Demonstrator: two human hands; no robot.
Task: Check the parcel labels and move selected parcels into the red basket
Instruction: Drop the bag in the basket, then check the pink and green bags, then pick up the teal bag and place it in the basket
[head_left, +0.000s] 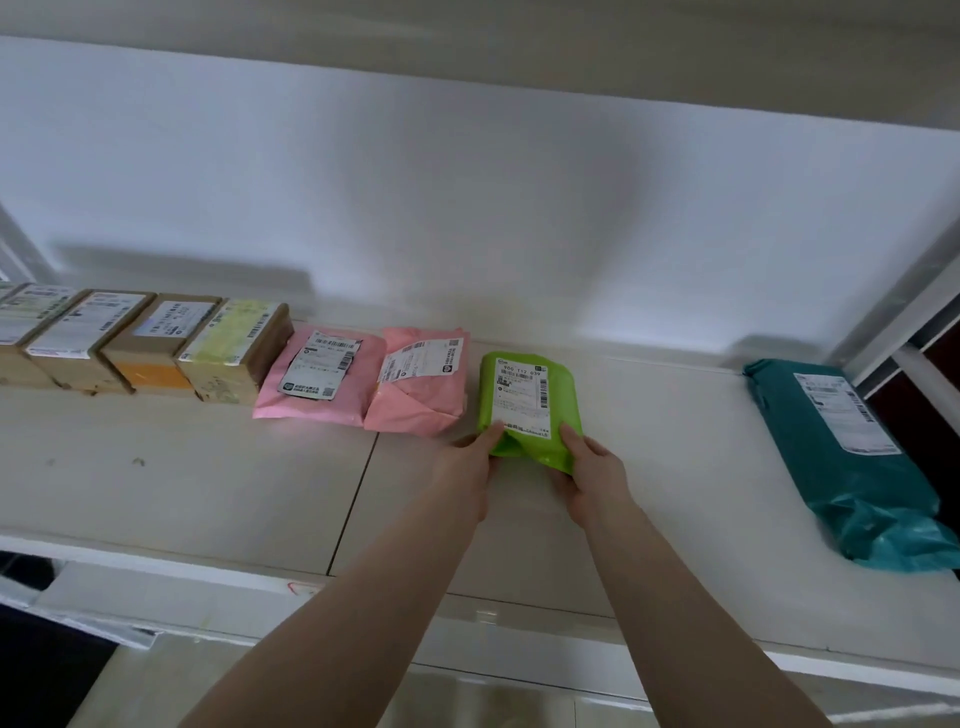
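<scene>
A lime-green parcel bag (563, 400) with a white label facing up lies on the white shelf (208, 478), just right of centre. My left hand (470, 467) pinches its near left corner, thumb on top. My right hand (589, 475) grips the near right corner the same way. Left of it lie two pink bags (311, 384) (421, 389), each with a label. Further left stands a row of several brown cardboard boxes (150, 348) with labels on top. A long teal bag (852, 457) lies at the right end. No red basket is in view.
The shelf's back wall (467, 208) is white and an upper shelf board (519, 57) runs overhead. A metal upright (904, 306) stands at the right end. The shelf's front edge (156, 556) runs below my forearms, with floor beneath.
</scene>
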